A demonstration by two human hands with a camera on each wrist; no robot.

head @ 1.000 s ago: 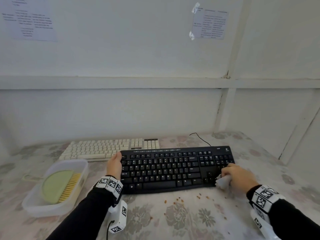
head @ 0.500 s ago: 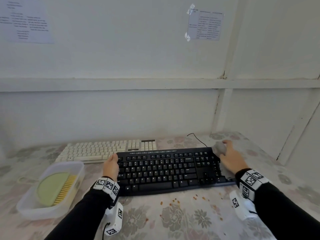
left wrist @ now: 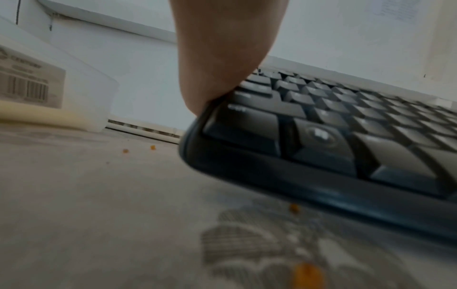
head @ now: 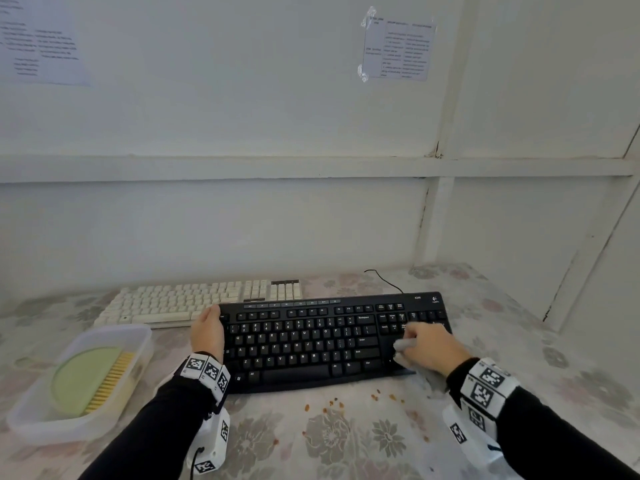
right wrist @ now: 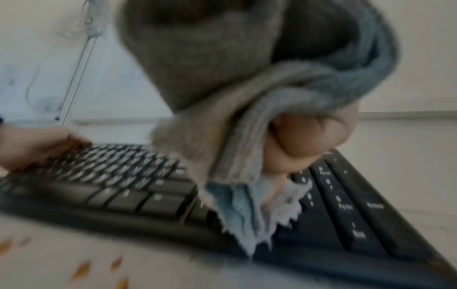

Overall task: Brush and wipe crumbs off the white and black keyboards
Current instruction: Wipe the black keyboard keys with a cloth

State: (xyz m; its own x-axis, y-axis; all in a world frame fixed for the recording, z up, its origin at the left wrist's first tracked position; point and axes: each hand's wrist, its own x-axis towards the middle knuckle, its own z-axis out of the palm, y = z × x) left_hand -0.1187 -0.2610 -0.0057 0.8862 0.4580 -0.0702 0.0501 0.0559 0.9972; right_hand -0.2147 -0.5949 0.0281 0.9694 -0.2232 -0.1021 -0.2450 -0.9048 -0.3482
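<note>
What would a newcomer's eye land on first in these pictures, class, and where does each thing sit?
The black keyboard sits mid-table, its left end steadied by the left hand while the right hand presses a bunched grey cloth onto the right-hand keys. Orange crumbs lie scattered on the flowered tablecloth just in front of it. Behind on the left lies the white keyboard, and nearer, a clear tub holding a green brush.

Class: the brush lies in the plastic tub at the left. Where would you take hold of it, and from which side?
Grip the brush by its green back, from above: it lies flat in the open-topped tub, bristles turned right, the back wide and bare.
</note>
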